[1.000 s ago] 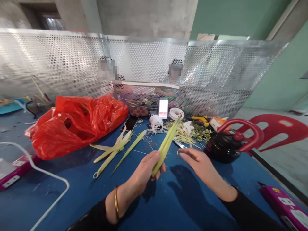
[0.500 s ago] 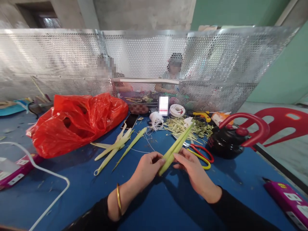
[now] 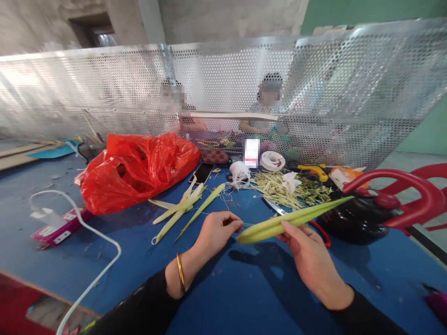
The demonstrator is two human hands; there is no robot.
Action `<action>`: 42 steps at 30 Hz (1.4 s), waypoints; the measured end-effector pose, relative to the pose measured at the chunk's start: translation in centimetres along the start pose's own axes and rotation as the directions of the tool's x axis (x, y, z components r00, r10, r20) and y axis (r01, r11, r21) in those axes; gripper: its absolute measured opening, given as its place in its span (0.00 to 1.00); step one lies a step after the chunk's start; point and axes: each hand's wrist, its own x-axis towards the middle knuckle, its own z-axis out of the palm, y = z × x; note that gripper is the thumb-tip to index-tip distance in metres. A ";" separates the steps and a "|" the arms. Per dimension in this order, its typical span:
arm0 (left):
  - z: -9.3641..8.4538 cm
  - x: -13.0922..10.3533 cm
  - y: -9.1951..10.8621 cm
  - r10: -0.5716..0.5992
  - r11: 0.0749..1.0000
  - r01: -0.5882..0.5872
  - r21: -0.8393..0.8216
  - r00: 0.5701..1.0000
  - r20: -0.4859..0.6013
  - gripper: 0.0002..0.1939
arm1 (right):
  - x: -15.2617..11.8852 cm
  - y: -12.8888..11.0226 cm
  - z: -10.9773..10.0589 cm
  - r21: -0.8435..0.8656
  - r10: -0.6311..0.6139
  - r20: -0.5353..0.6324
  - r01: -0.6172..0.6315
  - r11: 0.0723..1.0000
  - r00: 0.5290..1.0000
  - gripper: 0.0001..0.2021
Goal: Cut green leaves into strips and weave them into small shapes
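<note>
My right hand (image 3: 310,256) is closed on a long green husk leaf (image 3: 286,221), thumb on top and fingers beneath. The leaf is folded lengthwise and points up to the right, in front of the kettle. My left hand (image 3: 218,235), with a gold bangle at the wrist, pinches a thin thread that runs to the leaf; the leaf's lower end lies just right of these fingertips. Scissors (image 3: 275,206) lie partly hidden behind the leaf. Beyond my left hand are a single husk strip (image 3: 202,208) and a small pile of husks (image 3: 179,207). A white thread spool (image 3: 240,174) stands farther back.
A red plastic bag (image 3: 139,172) and a phone (image 3: 202,173) lie to the left. Trimmings (image 3: 275,188), a ribbon roll (image 3: 273,161) and a black kettle (image 3: 363,218) stand right. A white cable (image 3: 108,237) crosses the table. Two people sit behind a perforated screen (image 3: 226,70).
My right hand has swung the leaf down to the right, from steep to nearly level. My left hand has drawn apart from the leaf, pinching the thread. The view has shifted left.
</note>
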 end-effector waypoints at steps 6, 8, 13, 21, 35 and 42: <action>-2.8 0.4 0.7 0.002 0.992 0.020 0.124 0.984 -0.179 0.13 | 0.9 -1.8 -0.9 0.006 -0.129 -0.055 0.130 0.992 0.990 0.14; -4.3 0.4 1.2 0.024 0.982 0.035 0.187 0.952 -0.304 0.13 | 1.2 -2.5 -1.2 -0.137 -0.157 -0.068 0.147 0.980 0.985 0.14; -7.4 -0.8 2.5 0.234 0.938 -0.045 0.344 0.814 -0.532 0.13 | 1.6 -2.0 -1.3 -0.479 -0.008 0.113 0.061 0.876 0.994 0.11; -9.8 -5.3 7.9 0.382 0.919 -0.209 0.334 0.685 -0.621 0.11 | 3.0 1.0 -2.4 -0.747 0.007 0.262 0.198 0.635 0.965 0.18; -6.4 -12.7 5.2 -0.199 0.939 0.088 -0.332 0.928 -0.316 0.16 | 2.1 -0.2 -2.3 -0.878 -0.086 0.472 0.476 0.038 0.877 0.17; -6.1 -13.7 1.6 -0.429 0.729 0.205 -0.653 0.881 -0.202 0.15 | 2.5 -3.1 -7.1 -0.796 -0.061 0.436 0.353 -0.492 0.898 0.07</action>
